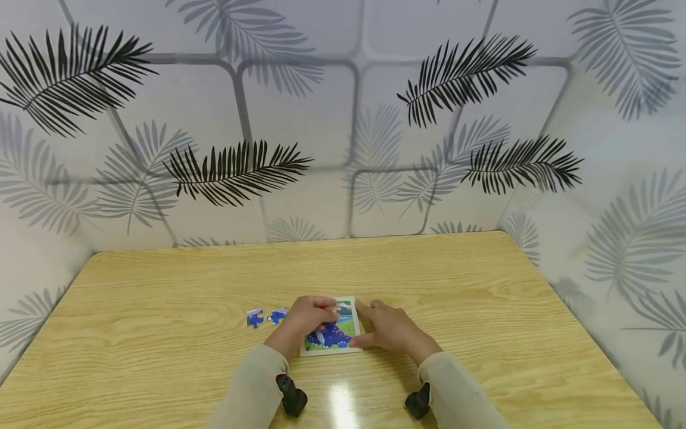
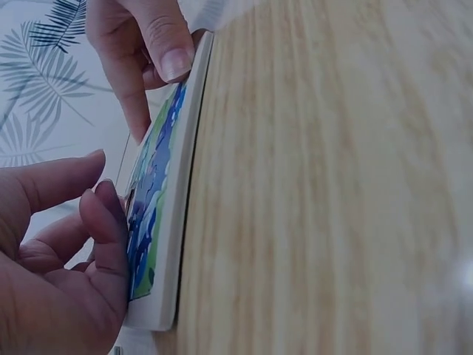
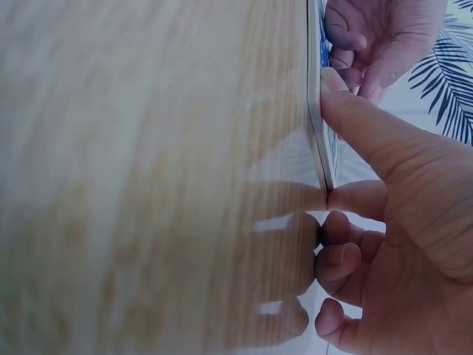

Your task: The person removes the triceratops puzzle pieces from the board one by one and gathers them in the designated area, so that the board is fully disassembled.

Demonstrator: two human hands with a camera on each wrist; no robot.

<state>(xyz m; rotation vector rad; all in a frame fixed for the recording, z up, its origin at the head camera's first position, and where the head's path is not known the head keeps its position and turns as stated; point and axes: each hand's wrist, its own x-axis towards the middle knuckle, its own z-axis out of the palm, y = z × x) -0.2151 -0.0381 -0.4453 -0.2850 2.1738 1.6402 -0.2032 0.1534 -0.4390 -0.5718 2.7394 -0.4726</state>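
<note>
A jigsaw puzzle board (image 1: 331,353) with a pale frame and a blue dinosaur picture lies flat on the table. My left hand (image 1: 303,322) reaches over its left part, with bent fingers touching the picture. In the left wrist view, the thumb and bent fingers of the left hand (image 2: 66,244) meet the board's surface; whether a piece is between them is hidden. My right hand (image 1: 393,328) steadies the board's right side, its thumb on the frame and its index fingertip against the edge. Two loose blue puzzle pieces (image 1: 255,318) (image 1: 277,316) lie left of the board.
The wooden table (image 1: 161,369) extends widely around the board. Behind it stands a pale wall (image 1: 300,208) with a leaf pattern. Small black devices (image 1: 292,396) sit at both wrists.
</note>
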